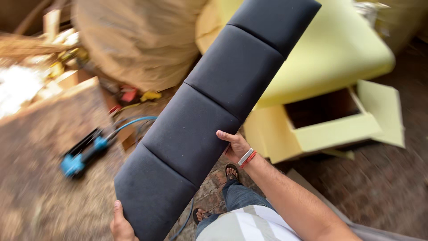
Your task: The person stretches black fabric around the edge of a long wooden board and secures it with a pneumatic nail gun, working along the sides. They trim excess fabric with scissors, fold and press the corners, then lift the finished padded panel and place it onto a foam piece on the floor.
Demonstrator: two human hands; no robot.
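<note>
Upholstery in dark navy fabric covers a long padded panel (214,107), which is divided by stitched seams into four cushioned sections and is held diagonally across the view, its lower end near the person's body and its upper end reaching the top edge of the frame. Behind the panel, a large pale yellow foam-covered furniture frame (339,49) is seen at upper right, with an open box-shaped section (330,120) of the same yellow foam below it and a flat yellow flap at its right side. A bulky tan sack-like bundle (138,40) is located at upper centre, beside a worktable (44,134) on the left whose surface is blurred. A blue and black pneumatic tool (82,154) lies on that surface, with a blue hose (133,121) leading away from it toward the panel. The panel's right edge is gripped near its middle by the right hand (236,147), the thumb laid on the fabric face and the remaining fingers hidden behind the panel; a white and red band is worn on that wrist. The panel's lower left edge is supported by the left hand (120,225), thumb against the edge, its other fingers not visible. Sandalled feet are visible below on the floor.
</note>
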